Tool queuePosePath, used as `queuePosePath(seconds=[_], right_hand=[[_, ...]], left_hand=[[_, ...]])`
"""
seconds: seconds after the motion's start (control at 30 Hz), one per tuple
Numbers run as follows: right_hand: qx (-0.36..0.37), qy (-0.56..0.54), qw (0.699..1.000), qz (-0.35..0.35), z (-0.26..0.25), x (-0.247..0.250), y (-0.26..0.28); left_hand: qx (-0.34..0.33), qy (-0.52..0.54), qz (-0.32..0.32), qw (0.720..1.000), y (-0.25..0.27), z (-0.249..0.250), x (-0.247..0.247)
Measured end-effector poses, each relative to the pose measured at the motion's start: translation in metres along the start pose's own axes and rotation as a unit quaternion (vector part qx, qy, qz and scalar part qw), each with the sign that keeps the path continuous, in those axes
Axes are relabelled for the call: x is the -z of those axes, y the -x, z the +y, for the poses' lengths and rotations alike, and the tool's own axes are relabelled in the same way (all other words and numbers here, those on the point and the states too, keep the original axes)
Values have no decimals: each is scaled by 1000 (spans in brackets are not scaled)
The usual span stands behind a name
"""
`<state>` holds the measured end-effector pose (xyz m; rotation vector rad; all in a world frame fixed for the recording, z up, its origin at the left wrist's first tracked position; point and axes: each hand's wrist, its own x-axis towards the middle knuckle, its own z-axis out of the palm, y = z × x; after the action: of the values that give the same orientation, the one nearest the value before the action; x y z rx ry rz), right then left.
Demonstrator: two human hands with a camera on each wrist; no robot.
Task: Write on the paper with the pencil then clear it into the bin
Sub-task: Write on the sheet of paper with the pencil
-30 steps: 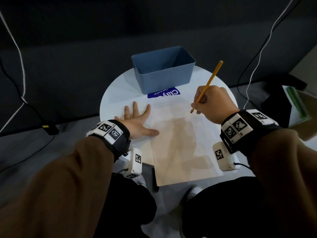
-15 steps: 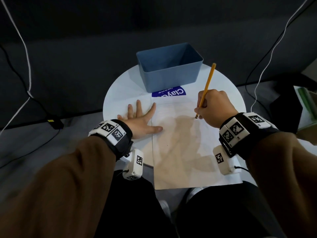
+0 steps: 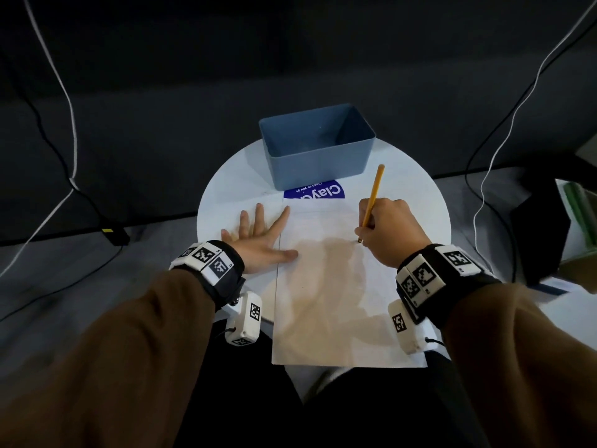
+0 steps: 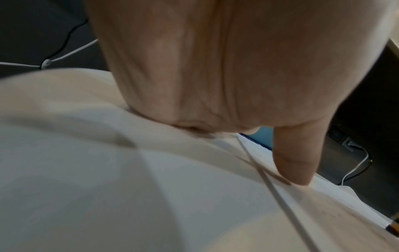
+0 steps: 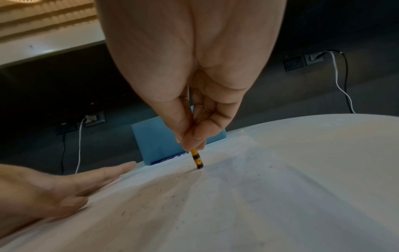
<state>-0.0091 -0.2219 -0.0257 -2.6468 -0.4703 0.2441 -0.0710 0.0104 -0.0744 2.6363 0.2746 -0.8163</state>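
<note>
Dark room, grey carpeted floor, black and white cables (image 3: 61,92) trailing down both sides. Round, smooth white worktop (image 3: 223,202) in the middle, matte and pale.

Toward the far edge: rectangular blue plastic bin (image 3: 318,160), thin-walled, rounded corners, nothing visible inside. Just in front of it, a blue label with white lettering (image 3: 315,192), partly under the top edge of the paper.

Large white sheet of paper (image 3: 326,302), flat, faintly creased, near edge hanging past the worktop rim toward the lap.

Left hand (image 3: 258,240) flat and spread, fingers straight, palm down on the worktop beside the sheet's left edge, index finger and thumb lying over that edge. Right hand (image 3: 387,231) closed around a slim yellow wooden pencil (image 3: 373,195), fingertips pinching it low on the shaft, long end leaning up and away toward the bin, lower end down on the upper right part of the paper.

Only in the right wrist view: black bands on the pencil's (image 5: 197,158) lower end, that end touching the sheet, fine dark specks on the paper (image 5: 259,196), wall sockets, a slatted light surface at top left. Only in the left wrist view: thumb (image 4: 295,162) tip pressing on the sheet, skin creases of the palm close up and blurred.
</note>
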Motion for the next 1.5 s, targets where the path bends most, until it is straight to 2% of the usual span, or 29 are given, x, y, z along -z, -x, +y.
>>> queuePosePath(seconds=[0.27,0.53,0.7,0.8,0.87,0.97,1.07,1.3,1.5], right_hand=[[6,-13,1000,-19,6,3,3],[-10,-38,999,16,8,-5,2],[-35,-52,996,60,13,-17,7],[-35,-62,995,63,11,-18,10],[-20,-54,996,71,3,-17,10],[18,-97,991,94,-16,-22,3],[41,-124,990,62,-36,-35,-8],[96,-60,993,39,-64,-55,-39],[109,-7,994,29,-59,-49,-50]], left_hand=[[-11,-20,-7,1000,0,-4,-2],[-10,9,-7,1000,-1,-3,-1],[-13,-18,-3,1000,0,-4,-2],[-17,-23,-5,1000,2,-5,-1],[-22,-21,-4,1000,1,-6,-1],[-22,-23,-3,999,-1,-7,-2],[-18,-38,0,999,-2,-6,-2],[-27,-20,8,999,-7,-10,-7],[-23,-17,8,1000,-9,-9,-7]])
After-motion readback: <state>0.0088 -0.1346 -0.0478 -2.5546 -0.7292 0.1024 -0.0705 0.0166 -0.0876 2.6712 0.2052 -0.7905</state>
